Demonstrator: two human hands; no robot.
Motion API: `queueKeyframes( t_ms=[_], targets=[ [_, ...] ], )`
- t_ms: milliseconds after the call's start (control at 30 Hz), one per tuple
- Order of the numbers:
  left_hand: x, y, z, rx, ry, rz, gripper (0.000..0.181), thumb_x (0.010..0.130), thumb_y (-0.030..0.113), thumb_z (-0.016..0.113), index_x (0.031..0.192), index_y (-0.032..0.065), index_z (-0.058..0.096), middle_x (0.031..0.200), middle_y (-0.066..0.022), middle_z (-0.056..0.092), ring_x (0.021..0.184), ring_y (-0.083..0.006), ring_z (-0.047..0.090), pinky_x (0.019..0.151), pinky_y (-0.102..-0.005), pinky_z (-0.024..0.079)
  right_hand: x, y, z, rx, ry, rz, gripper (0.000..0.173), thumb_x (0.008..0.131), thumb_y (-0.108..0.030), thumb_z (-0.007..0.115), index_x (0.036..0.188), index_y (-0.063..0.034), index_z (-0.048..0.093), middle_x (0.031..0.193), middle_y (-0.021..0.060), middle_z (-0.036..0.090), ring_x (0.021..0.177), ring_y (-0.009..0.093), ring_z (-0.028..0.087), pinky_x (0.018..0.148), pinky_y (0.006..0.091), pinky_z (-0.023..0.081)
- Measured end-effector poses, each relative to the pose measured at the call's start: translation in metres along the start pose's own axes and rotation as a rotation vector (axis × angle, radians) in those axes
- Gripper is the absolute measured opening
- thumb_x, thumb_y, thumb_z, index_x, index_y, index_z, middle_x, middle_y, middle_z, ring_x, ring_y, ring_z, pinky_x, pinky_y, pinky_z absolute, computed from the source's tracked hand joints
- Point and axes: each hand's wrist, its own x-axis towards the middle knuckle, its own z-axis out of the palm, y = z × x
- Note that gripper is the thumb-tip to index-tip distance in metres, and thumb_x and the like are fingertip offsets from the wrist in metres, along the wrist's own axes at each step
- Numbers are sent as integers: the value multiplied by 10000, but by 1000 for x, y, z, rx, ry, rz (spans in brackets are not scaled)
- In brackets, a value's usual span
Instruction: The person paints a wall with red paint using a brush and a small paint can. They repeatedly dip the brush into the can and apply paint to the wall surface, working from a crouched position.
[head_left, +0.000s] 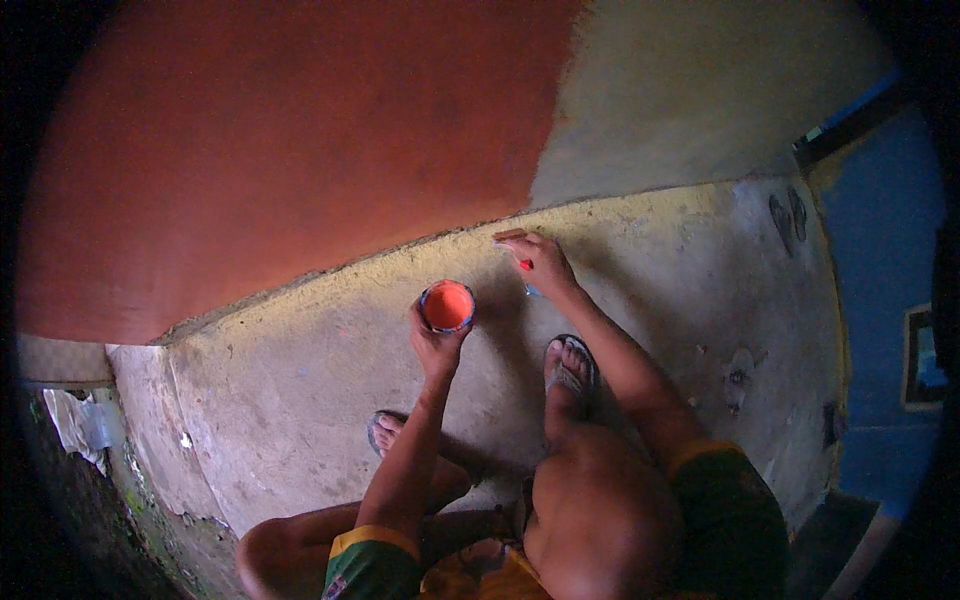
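My left hand (437, 341) grips a small round container of orange-red paint (448, 306) and holds it upright over the concrete floor. In my right hand (546, 264) is a paintbrush (510, 237), its head pointing left, close to the foot of the wall. Most of the brush's handle is hidden by the fingers. The wall (300, 150) is coated red-orange on the left and is bare grey-beige on the right, with an uneven border between the two. Yellowish colour runs along the floor at its base.
My sandalled feet stand on the concrete floor (285, 405). A pair of dark flip-flops (787, 217) lies near the far right corner. On the right rises a blue wall (877, 300) with a small framed opening. A pale cloth (79, 424) hangs beyond the floor's broken left edge.
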Motion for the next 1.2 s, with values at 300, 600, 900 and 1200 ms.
queueKeyframes(
  t_ms=[300, 600, 900, 1200],
  targets=[
    [4, -3, 4, -84, -25, 29, 823, 617, 30, 944, 1343, 32, 557, 1281, -121, 656, 1210, -273, 635, 1070, -399, 485, 84, -50, -75, -154, 137, -125, 243, 836, -103, 748, 1042, -202, 832, 944, 169, 729, 891, 349, 727, 786, 470, 600],
    [2, 4, 4, -64, -27, 16, 817, 619, 31, 941, 1338, 27, 555, 1297, -123, 644, 1215, -281, 629, 1080, -398, 479, 101, -201, -227, -315, 953, -696, 382, 817, -81, 840, 1191, -145, 798, 794, 46, 661, 667, 199, 662, 589, 360, 549],
    [3, 16, -4, -119, 0, 61, 785, 625, 24, 919, 1325, 19, 563, 1262, -131, 652, 1199, -284, 634, 1065, -403, 488, 12, -90, -74, -256, 507, -353, 380, 876, -15, 769, 1240, -125, 776, 846, 79, 663, 688, 226, 666, 596, 354, 553],
    [9, 30, 3, -36, -5, 146, 798, 625, 166, 983, 1304, 34, 585, 1237, -139, 676, 1149, -295, 661, 1022, -401, 514, 106, -99, -174, -106, 157, -242, 187, 896, -144, 725, 1050, -134, 831, 941, 147, 781, 761, 259, 736, 712, 410, 584]
  ],
)
